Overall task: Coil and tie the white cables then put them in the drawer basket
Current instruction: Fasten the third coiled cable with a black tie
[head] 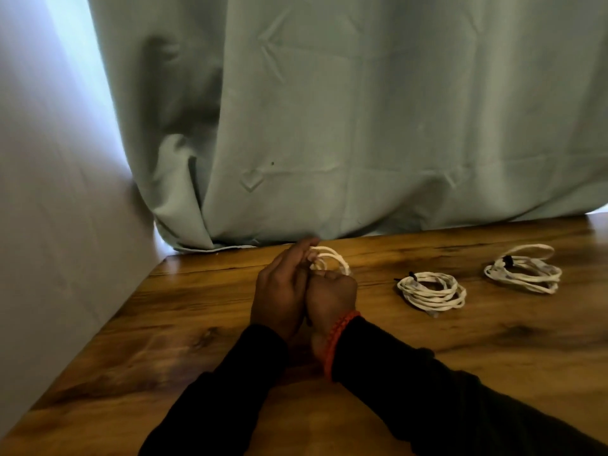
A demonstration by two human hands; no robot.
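While both hands pinch it, right hand fisted beside left hand, the coil loops away from the person.

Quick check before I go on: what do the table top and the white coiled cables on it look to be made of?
Table top: wood or wood-look laminate, glossy; grain, dark knots and sheen show. Coiled cables: matte white, seemingly plastic-jacketed cord, each bound by a small dark tie whose material is unclear.

Both hands, L hand & R hand, grip white cable loops; 2 tied coils on table.
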